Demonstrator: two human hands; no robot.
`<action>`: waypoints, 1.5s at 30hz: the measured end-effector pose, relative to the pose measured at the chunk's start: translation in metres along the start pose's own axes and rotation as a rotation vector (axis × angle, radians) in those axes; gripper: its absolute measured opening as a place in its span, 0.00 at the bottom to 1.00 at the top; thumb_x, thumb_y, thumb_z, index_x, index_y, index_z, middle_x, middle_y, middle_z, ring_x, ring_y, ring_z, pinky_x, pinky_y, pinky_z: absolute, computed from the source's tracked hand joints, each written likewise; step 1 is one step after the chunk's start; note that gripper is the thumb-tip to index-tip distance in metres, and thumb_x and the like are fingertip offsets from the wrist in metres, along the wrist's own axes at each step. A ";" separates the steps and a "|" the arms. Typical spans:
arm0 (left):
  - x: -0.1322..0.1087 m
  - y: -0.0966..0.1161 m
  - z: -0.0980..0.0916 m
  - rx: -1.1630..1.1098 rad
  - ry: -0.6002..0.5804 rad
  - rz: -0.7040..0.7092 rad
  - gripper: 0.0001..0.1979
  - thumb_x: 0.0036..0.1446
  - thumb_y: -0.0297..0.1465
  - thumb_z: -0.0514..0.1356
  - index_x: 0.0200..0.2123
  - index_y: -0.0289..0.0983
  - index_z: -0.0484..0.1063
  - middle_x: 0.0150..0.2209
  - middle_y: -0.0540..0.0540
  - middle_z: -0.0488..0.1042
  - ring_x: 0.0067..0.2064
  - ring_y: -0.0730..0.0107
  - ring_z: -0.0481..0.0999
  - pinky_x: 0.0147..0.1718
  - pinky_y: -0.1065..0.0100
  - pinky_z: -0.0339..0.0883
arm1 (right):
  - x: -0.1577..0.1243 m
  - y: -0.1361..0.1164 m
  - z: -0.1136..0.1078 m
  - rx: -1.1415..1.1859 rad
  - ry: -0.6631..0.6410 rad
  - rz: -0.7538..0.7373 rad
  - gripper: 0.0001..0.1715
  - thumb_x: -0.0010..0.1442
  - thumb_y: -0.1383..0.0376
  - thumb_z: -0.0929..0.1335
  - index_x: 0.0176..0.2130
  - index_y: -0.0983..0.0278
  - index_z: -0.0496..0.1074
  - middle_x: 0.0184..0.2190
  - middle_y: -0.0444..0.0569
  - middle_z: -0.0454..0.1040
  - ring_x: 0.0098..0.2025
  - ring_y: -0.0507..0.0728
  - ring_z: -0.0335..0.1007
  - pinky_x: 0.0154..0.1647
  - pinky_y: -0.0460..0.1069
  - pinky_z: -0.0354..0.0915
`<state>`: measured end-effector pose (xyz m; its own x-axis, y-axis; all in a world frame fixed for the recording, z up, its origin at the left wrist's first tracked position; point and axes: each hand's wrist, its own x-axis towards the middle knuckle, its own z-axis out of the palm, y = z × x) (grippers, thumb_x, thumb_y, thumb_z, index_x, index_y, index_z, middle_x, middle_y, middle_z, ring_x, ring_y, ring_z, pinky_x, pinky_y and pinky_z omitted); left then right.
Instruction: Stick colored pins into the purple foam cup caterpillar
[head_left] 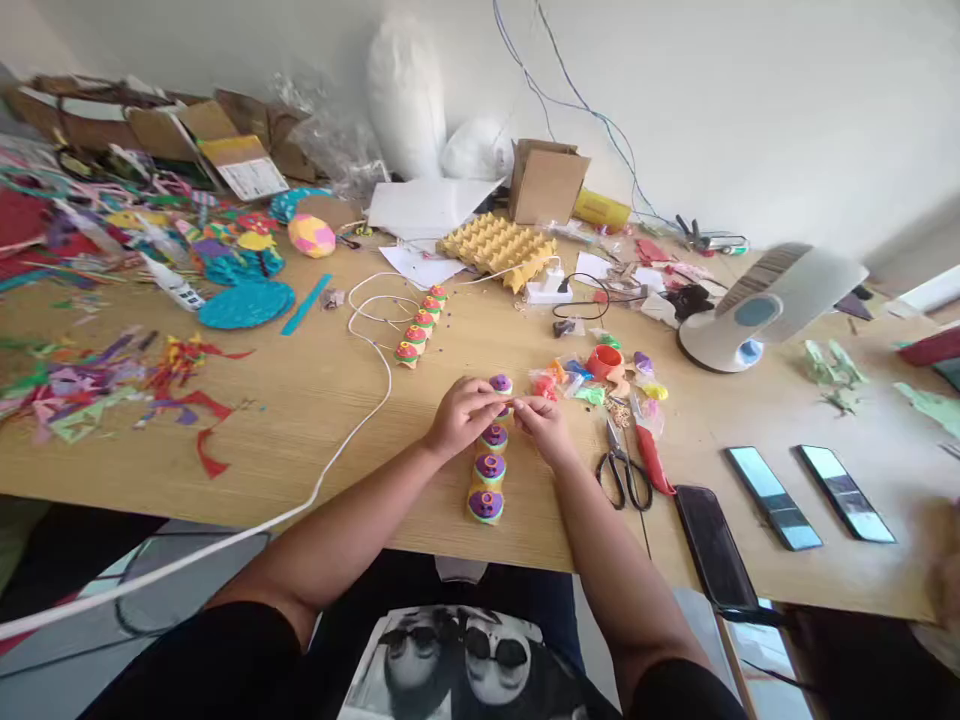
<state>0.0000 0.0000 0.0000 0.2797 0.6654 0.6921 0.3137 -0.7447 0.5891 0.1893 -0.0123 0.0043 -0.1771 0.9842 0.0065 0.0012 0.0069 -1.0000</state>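
In the head view, a tiny piece [511,402], too small to be identified, seems to be pinched between the left hand [469,412] and right hand [541,425], above the far end of a row of purple-topped cups [491,467], near middle; through a loosened pinch, it could be dropped; on the far-left box label [253,179], no writing can be read

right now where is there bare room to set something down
Bare wood lies between the white cable and red strips, and between the white desk fan and two bright-screened phones. Crowded: beside the right hand, with scissors and colorful packets.
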 end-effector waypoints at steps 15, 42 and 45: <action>-0.001 0.005 -0.001 -0.085 0.048 -0.086 0.15 0.68 0.32 0.56 0.54 0.42 0.77 0.44 0.43 0.78 0.48 0.65 0.75 0.49 0.60 0.70 | 0.001 0.004 -0.002 -0.008 -0.013 -0.014 0.33 0.59 0.40 0.68 0.22 0.64 0.68 0.18 0.42 0.60 0.21 0.49 0.48 0.24 0.48 0.45; 0.001 0.000 0.003 -0.037 0.040 0.009 0.04 0.61 0.32 0.66 0.40 0.41 0.78 0.36 0.47 0.77 0.42 0.67 0.75 0.44 0.61 0.70 | -0.003 -0.006 0.004 -0.167 -0.082 -0.072 0.34 0.59 0.38 0.67 0.24 0.64 0.70 0.20 0.42 0.62 0.25 0.50 0.54 0.26 0.47 0.52; 0.001 0.002 0.002 -0.038 0.044 -0.029 0.05 0.60 0.35 0.66 0.37 0.40 0.78 0.35 0.47 0.77 0.41 0.66 0.75 0.44 0.61 0.70 | -0.003 -0.006 0.005 -0.163 -0.087 -0.068 0.35 0.60 0.38 0.65 0.22 0.64 0.68 0.19 0.43 0.61 0.25 0.50 0.54 0.26 0.47 0.52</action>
<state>0.0027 -0.0007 0.0015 0.2309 0.6846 0.6913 0.2859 -0.7269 0.6243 0.1850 -0.0163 0.0104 -0.2664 0.9616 0.0665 0.1441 0.1079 -0.9837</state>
